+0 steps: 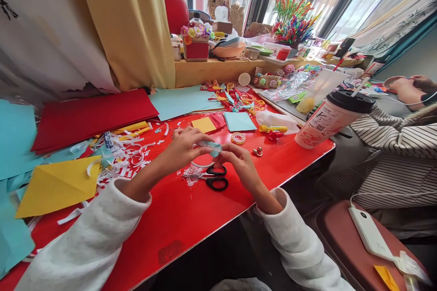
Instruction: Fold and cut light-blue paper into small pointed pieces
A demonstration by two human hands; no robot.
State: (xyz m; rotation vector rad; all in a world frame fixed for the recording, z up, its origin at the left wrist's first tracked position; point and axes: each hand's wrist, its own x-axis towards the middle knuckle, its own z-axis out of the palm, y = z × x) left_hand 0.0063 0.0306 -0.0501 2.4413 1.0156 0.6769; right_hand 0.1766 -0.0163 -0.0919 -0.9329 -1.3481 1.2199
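Note:
Between my two hands, above the red table, is a small folded piece of light blue paper. My left hand pinches its left side with thumb and fingers. On the other side, the fingertips of my right hand close on its right edge. Black-handled scissors lie just below the hands, blades pointing left. Past my hands sit a roll of tape, a stack of light blue paper squares and a yellow paper square.
White paper scraps and a large yellow sheet lie left. Red sheets are stacked behind them. A glue stick, small bells and a tall lidded cup stand or lie right. A person in a striped sleeve sits beyond.

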